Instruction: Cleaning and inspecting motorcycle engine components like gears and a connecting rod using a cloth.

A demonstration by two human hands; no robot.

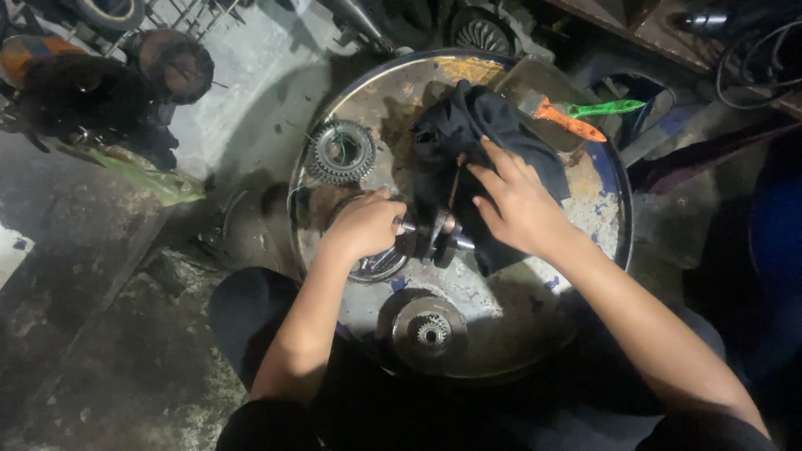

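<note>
Work surface is the round lid of a metal drum [535,334], paint worn and rust-stained; every position below is given relative to it.

Left hand [363,225]: closed in a fist around one end of a metal shaft assembly [439,236], which lies on its side close to the drum centre. The fingers wrap the shaft stub fully; the grip is firm and closed on the part.

Right hand [518,207]: laid palm-down, fingers spread and curled, pressing a black cloth [468,134] against the other end of the same assembly. The hand appears to pinch the cloth rather than the metal, though the contact point is hidden beneath the fabric. The cloth runs from the drum centre up toward its far rim.

Other items on the drum:
- A toothed gear ring [341,151] lies flat at the far-left part of the lid, well apart from both hands.
- A smaller gear on a round disc [429,330] sits at the near edge, just below the shaft assembly.
- A shallow metal tray [543,88] rests on the far-right rim, with an orange-handled brush [568,121] and a green-handled brush [606,108] lying across it.
</note>
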